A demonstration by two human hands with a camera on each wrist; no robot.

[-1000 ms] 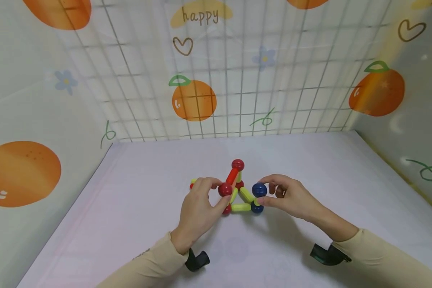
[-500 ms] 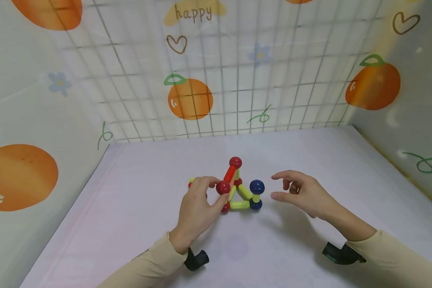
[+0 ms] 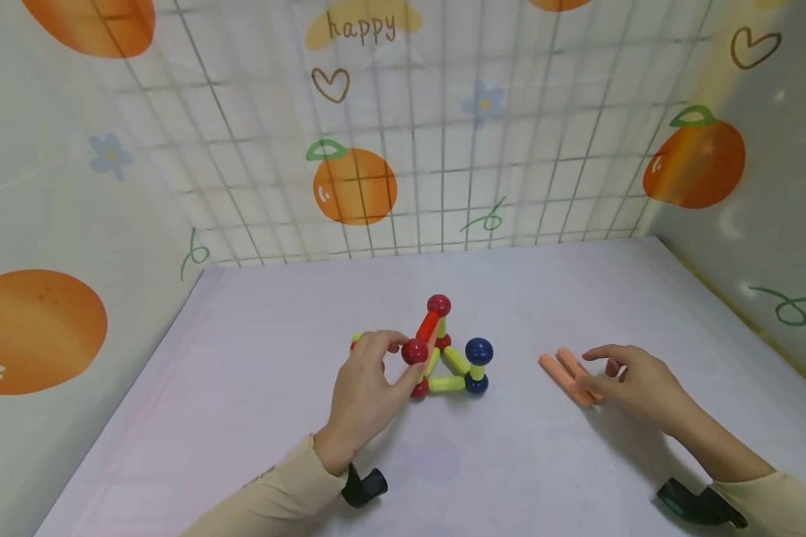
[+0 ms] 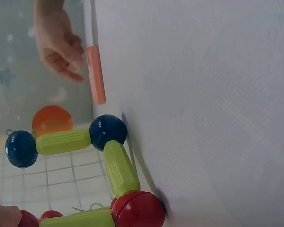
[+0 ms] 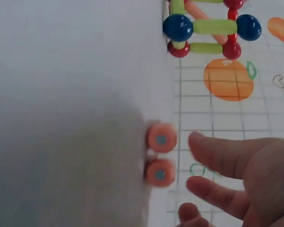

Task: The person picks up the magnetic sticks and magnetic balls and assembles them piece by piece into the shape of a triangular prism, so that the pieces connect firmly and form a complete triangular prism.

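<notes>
Fingers (image 5: 217, 194) on R, now nr orange rods (image 3: 566, 380), off blue ball (image 3: 479, 350)

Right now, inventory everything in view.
Table: 1, pale, beneath
Backdrop: 1, white, behind
Red balls: 4, red, build
Blue balls: 2, blue, build's right
Short rods: 5+, lime, build
Red rod: 1, red, build top
Diagonal rod: 1, peach, in build
Loose rods: 2, peach, table's right
Obscured pieces: unclear count, yellow/red, build's left
Wrist devices: 2, black, wrists
Sleeves: 2, beige, forearms
Left grip: 1, pinching red ball
Right grip: 1, above loose rods
</notes>
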